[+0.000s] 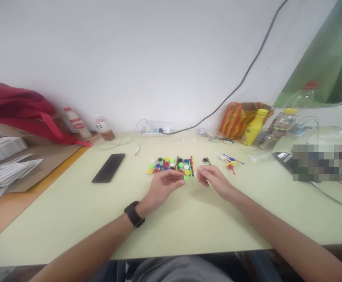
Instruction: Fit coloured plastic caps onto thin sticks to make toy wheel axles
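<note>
My left hand [164, 188], with a black watch [134, 214] on its wrist, is closed in a pinch. A small bright green plastic piece [185, 178] shows at its fingertips. To its right, my right hand [213, 180] has its fingers curled together, and whatever they may hold is hidden. Just beyond the hands lie rows of small round plastic discs [166, 164] in several colours, with thin coloured plastic sticks [192, 162] beside them. A black disc with a dark stick [205, 160] lies past my right hand. Farther right is a cluster of blue, yellow and red plastic parts [230, 161].
A black phone [108, 168] lies at left. Along the wall stand bottles [104, 128], a power strip [153, 131], a striped bag [232, 119] and a yellow bottle [253, 128]. Glasses [221, 140] lie near the bag. Papers and cardboard [38, 168] cover the left side; cables [332, 197] run at right.
</note>
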`<action>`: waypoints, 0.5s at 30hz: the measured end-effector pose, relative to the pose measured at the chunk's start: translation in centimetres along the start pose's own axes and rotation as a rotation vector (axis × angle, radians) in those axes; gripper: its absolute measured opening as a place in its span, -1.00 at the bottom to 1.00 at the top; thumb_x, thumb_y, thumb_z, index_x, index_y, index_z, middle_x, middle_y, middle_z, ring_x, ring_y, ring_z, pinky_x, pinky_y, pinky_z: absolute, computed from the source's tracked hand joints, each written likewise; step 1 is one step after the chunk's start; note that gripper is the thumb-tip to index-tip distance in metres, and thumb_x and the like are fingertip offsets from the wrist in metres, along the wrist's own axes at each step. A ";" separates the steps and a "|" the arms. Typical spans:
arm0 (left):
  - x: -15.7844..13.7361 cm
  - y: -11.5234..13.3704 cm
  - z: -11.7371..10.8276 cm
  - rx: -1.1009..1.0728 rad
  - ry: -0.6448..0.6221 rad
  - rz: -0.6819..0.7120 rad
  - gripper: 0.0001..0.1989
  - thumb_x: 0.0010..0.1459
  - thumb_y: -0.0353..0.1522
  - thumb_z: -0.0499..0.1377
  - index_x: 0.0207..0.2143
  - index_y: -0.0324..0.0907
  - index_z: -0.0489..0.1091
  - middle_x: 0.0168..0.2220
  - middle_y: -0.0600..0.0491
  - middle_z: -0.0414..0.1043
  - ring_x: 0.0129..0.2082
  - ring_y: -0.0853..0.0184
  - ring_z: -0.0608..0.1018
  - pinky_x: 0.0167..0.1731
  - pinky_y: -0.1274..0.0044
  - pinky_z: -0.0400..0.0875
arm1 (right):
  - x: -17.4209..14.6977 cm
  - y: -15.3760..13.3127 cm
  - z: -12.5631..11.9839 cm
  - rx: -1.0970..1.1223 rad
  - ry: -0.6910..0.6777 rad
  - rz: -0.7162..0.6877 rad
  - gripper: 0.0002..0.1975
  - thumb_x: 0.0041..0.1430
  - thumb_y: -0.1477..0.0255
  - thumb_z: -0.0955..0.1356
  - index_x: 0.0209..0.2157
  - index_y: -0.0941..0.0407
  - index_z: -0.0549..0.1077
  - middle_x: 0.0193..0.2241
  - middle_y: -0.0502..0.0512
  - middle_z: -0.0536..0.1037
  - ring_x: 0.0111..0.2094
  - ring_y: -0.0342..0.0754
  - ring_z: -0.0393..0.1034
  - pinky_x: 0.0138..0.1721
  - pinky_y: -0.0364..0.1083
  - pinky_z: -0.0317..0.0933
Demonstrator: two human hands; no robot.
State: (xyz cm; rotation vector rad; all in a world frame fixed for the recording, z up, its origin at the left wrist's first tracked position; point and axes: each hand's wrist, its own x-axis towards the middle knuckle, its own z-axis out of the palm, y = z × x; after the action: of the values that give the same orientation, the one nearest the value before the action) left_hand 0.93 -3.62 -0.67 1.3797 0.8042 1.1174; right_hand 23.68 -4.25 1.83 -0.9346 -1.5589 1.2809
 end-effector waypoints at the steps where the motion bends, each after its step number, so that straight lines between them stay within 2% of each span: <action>1: 0.0 0.0 0.0 0.001 0.002 -0.001 -0.71 0.01 -0.32 0.50 -0.20 -0.19 0.61 -0.13 -0.07 0.65 -0.14 0.21 0.66 -0.05 0.37 0.60 | 0.0 0.0 0.0 -0.007 0.006 0.003 -0.48 0.32 0.01 0.32 -0.55 0.11 0.39 -0.60 -0.03 0.30 -0.56 -0.14 0.15 -0.53 -0.10 0.01; 5: 0.0 0.1 0.0 -0.001 0.007 -0.011 -0.69 0.01 -0.30 0.50 -0.19 -0.19 0.61 -0.09 -0.08 0.65 -0.08 0.16 0.66 -0.02 0.33 0.60 | 0.1 0.4 -0.2 -0.033 0.019 0.010 -0.48 0.33 0.00 0.31 -0.54 0.11 0.41 -0.60 -0.03 0.31 -0.56 -0.14 0.17 -0.53 -0.10 0.01; 10: 0.0 0.4 -0.1 0.001 -0.036 -0.019 -0.65 0.12 -0.28 0.44 -0.04 -0.16 0.59 0.06 -0.11 0.60 0.05 0.13 0.62 0.13 0.29 0.52 | 0.2 0.9 -0.5 -0.058 0.047 -0.009 -0.52 0.34 0.02 0.31 -0.49 0.10 0.40 -0.59 -0.05 0.28 -0.55 -0.13 0.14 -0.49 -0.10 0.02; 13: 0.1 0.6 -0.2 -0.025 -0.047 -0.028 -0.65 0.14 -0.28 0.43 -0.02 -0.16 0.58 0.10 -0.11 0.57 0.10 0.12 0.60 0.19 0.27 0.46 | 0.5 1.2 -0.8 -0.061 0.120 -0.090 -0.57 0.26 0.10 0.41 -0.48 0.06 0.24 -0.52 -0.08 0.24 -0.48 -0.13 0.12 -0.42 -0.10 0.05; 15: 0.1 0.6 -0.1 -0.051 -0.039 -0.045 -0.63 0.10 -0.28 0.45 -0.04 -0.16 0.58 0.08 -0.11 0.59 0.11 0.10 0.60 0.20 0.25 0.46 | 0.6 1.4 -1.1 -0.111 0.186 -0.165 -0.47 0.21 0.15 0.46 -0.53 0.06 0.08 -0.47 -0.07 0.21 -0.42 -0.11 0.13 -0.33 -0.09 0.10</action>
State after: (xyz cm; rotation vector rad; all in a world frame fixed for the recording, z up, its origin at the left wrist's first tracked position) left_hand 0.77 -3.54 -0.07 1.3312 0.7703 1.0663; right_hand 24.53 -3.06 0.63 -0.9452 -1.5376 0.9728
